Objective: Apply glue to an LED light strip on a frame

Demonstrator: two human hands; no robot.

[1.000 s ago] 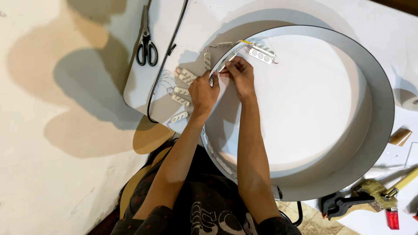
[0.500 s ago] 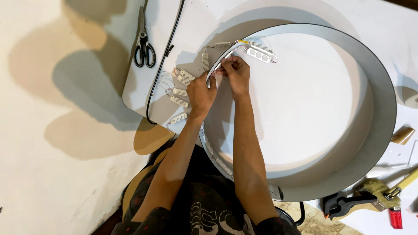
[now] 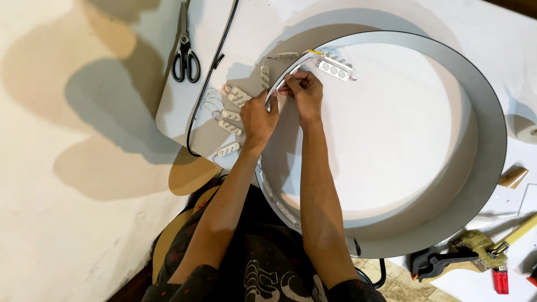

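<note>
Left hand (image 3: 258, 116) pinches a small white LED module against the inner wall of the big round ring housing (image 3: 492, 145), at its upper-left rim. Right hand (image 3: 302, 92) is closed on the same spot, fingertips gripping the module strip (image 3: 334, 69) where it trails over the rim. More modules (image 3: 230, 114) lie wired together on the counter (image 3: 179, 106) just left of the ring — scissors (image 3: 185, 53) beyond them. To do it well: press flat, keep the wire slack inside the wall, space evenly. Versus a second ago — both hands have crept slightly up along the rim; the ring hasn't moved.
</note>
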